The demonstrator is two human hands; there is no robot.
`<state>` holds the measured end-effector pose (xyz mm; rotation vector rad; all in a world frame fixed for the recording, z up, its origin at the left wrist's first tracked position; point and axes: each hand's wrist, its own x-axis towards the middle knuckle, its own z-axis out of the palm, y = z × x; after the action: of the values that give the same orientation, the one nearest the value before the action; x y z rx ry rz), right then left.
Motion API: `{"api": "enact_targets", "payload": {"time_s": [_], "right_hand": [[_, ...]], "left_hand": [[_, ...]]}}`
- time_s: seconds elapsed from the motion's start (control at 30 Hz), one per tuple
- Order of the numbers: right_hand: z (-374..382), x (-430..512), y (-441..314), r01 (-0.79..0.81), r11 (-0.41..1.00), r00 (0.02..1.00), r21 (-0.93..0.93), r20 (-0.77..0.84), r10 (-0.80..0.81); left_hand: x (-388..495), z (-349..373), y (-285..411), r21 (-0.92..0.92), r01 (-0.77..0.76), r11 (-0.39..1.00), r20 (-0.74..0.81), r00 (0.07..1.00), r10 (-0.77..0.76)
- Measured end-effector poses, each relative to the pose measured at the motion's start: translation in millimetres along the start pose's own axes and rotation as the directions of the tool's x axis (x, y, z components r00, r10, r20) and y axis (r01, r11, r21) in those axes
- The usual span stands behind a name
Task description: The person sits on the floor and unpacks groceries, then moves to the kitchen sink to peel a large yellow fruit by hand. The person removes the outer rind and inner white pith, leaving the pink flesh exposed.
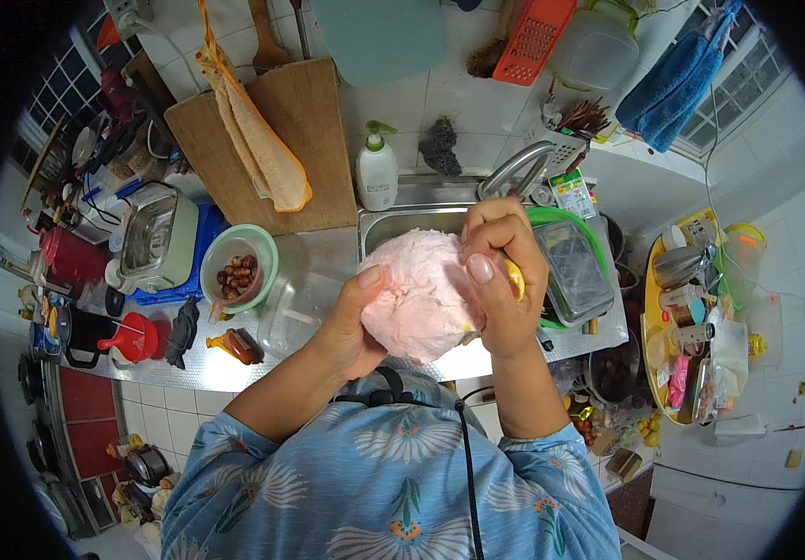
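A round fruit with pinkish-white pith, apparently a peeled pomelo [413, 297], is held up in front of my body, over the near edge of the sink. My left hand [350, 322] grips its left side, thumb pressed on the pith and fingers hidden beneath. On the right side my right hand [511, 273] has its fingers bent against the fruit. A piece of yellow peel [514, 278] shows by the right fingers, and a yellow speck sits low on the pith. Behind the fruit lies the steel sink [402, 217], mostly covered from view.
Left on the counter are a green bowl [271, 262] with a strainer of reddish-brown fruits, a clear plastic container [290, 308] and a sauce bottle [236, 346]. At the back stand a white pump bottle [377, 175] and the faucet [514, 168]. A lidded container [574, 269] lies right.
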<state>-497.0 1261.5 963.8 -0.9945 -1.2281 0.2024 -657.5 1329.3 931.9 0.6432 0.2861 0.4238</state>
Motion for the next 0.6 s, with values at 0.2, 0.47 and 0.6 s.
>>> {"api": "enact_targets", "payload": {"time_s": [0.2, 0.47, 0.6], "right_hand": [[4, -1, 6, -0.048, 0.989, 0.999, 0.142, -0.011, 0.05], [21, 12, 22, -0.021, 0.963, 0.92, 0.267, -0.371, 0.123], [22, 26, 42, -0.105, 0.881, 0.845, 0.461, -0.426, 0.324]], "left_hand": [[1, 6, -2, 0.071, -0.034, 0.997, -0.038, 0.999, 0.037], [7, 7, -13, -0.08, -0.136, 0.988, -0.054, 0.99, 0.132], [23, 0, -36, 0.078, -0.401, 0.913, -0.131, 0.904, 0.408]]}}
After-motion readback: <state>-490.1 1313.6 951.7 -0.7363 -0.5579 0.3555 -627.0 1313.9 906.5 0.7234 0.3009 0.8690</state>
